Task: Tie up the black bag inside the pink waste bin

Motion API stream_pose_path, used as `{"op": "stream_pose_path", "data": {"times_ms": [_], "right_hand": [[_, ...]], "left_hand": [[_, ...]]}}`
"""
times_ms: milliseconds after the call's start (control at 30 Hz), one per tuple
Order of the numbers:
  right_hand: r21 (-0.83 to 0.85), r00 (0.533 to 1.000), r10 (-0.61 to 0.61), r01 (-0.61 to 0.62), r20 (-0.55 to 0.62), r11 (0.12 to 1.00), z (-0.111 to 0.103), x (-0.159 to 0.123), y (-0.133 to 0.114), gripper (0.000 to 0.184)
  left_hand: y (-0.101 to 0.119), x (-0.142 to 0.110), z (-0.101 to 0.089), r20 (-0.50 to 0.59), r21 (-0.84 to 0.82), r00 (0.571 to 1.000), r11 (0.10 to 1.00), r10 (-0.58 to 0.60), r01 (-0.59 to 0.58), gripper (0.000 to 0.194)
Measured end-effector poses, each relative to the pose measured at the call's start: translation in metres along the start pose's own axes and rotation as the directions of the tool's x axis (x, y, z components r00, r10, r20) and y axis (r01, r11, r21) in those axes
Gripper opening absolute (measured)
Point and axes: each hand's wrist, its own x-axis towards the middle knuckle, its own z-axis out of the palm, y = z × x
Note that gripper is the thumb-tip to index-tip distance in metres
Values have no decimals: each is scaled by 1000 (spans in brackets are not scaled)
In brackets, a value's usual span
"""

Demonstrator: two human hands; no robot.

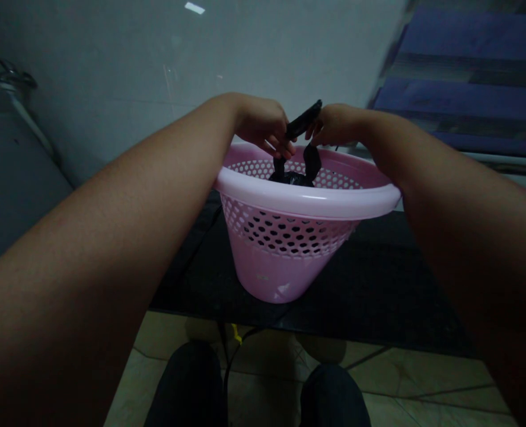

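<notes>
Over pink plastic basket (pixel 306 198): left hand (pixel 260 126) and right hand (pixel 338 126) close together at centre, w/ small gap, both pinching twisted handles (pixel 304 120) of black plastic bag (pixel 292 178). Left fingers (pixel 280 145) wrap the lower end of the handles; right fingertips (pixel 313 133) grip near the same spot. Two black loops (pixel 311 161) run from the hands down into the basket. Bag body sits just inside, bunched below rim level, mostly hidden by the rim. Hands are above the rim, forearms resting near/over it; exact contact w/ the rim can't be confirmed.

Basket: upright, tapered, wide pale rim, perforated upper band, solid lower part w/ scuffs. Base appears to sit on black tabletop (pixel 369 279), contact not clear in low light.

Surroundings: person's knees in dark trousers (pixel 187 379) below table edge, tiled floor (pixel 423 373) beyond, black cable (pixel 232 362) and small yellow item (pixel 236 333) under the tabletop. Pale wall (pixel 245 53) ahead, blue striped cloth (pixel 467 77) upper right, blurred. Metal pipe fitting (pixel 16 83) upper left on wall side, grey surface (pixel 9 178) below it.
</notes>
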Motion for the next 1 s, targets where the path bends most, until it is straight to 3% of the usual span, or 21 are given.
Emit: {"op": "stream_pose_path", "data": {"times_ms": [133, 267, 467, 667, 833, 1000], "right_hand": [[-3, 999, -50, 50, -18, 999, 0, 6, 5, 15], [-19, 984, -153, 152, -90, 988, -1, 6, 3, 15], [23, 967, -193, 199, -167, 980, -5, -2, -11, 17], [76, 964, -131, 152, -232, 985, -7, -11, -23, 23], [84, 935, -130, 166, -330, 983, -9, -16, -27, 33], [-30, 896, -166, 169, -412, 985, -10, -14, -30, 20]], "left_hand": [[-1, 3, -4, -18, 33, 1000, 999, 0, 0, 9], [-3, 9, -10, -82, 140, 995, 989, 54, -42, 18], [0, 8, -8, -294, 248, 944, 966, 149, -75, 4], [-3, 10, -9, -284, 136, 929, 970, 235, -204, 12], [-2, 8, -9, -281, 37, 925, 966, 255, -255, 21], [1, 6, -8, -278, -73, 930, 960, 241, -270, 17]]}}
